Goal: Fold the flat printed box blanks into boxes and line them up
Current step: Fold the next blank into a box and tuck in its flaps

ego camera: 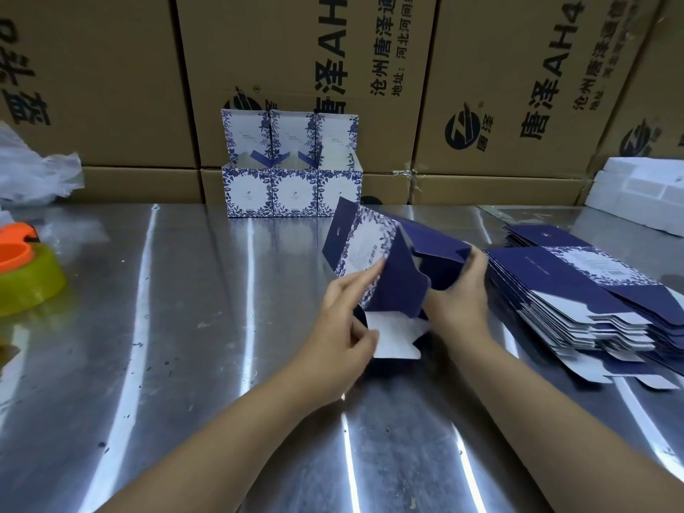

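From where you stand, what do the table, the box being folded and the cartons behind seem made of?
Table: likely brushed stainless steel; it is shiny, with streaked reflections and fine scratches. Box: thin printed card, navy outside with little sheen, white inside, bending along creases. Cartons: probably corrugated cardboard; matte brown faces, black print, taped seams.

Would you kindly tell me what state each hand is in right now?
Left hand: closed, pinching the white bottom flap of the half-folded box.
Right hand: closed, gripping the same box's dark blue flap.
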